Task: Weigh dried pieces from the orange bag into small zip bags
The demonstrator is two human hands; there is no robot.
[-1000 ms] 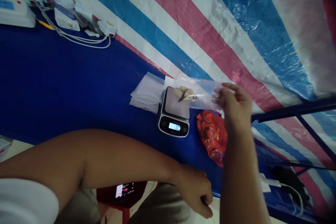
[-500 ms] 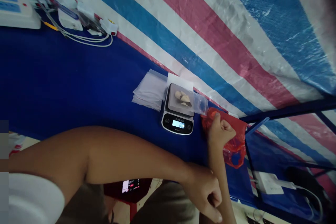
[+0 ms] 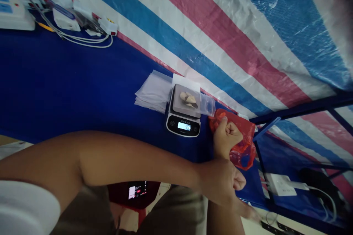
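Note:
My right hand is closed in a fist above a crumpled red plastic bag, and nothing shows in its fingers. My left hand lies across my right forearm. Its visible fingers are curled, one digit is smeared by motion, and I see no object in it. Left of the fist stands a small kitchen scale with a lit display whose digits are hard to read. On its plate lie several pale pieces with dark edges. A clear plastic bag sticks out from the plate's right side.
A stack of clear plastic bags lies left of the scale. Chargers and white cables sit at the back left. A white adapter is at the right, beyond a dark frame bar. A lit phone rests below the table edge.
My left hand has moved up and right across my right forearm. The right fist stays by the red bag. The scale's digits have changed, and the view has shifted slightly.

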